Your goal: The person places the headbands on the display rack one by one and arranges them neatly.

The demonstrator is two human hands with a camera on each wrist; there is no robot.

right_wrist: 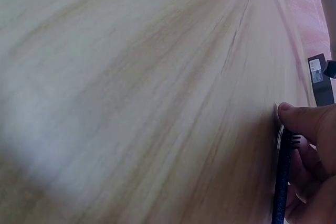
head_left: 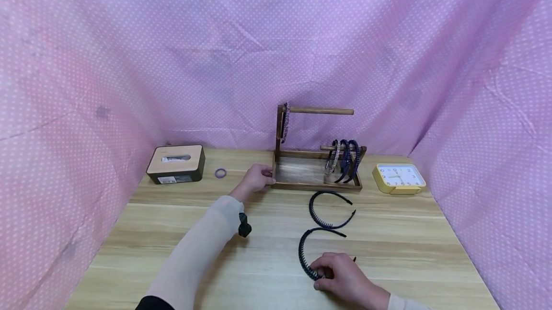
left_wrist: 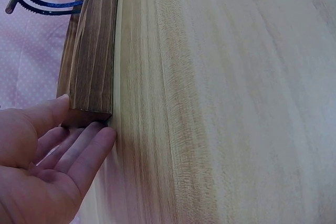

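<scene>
My left hand grips the left end of a dark wooden headband stand. In the left wrist view the thumb lies on the stand's upper corner and the fingertips reach its lower edge. At the front of the table my right hand pinches a dark toothed headband between thumb and fingers. Its band also shows in the right wrist view; part of it is hidden by the hand. A second dark headband lies just behind, close to the stand.
A pink beaded headband hangs on the stand's upper bar. Several more, including a blue one, hang on the lower bar. A tissue box and purple ring sit left, a yellow clock right. Pink polka-dot cloth surrounds the table.
</scene>
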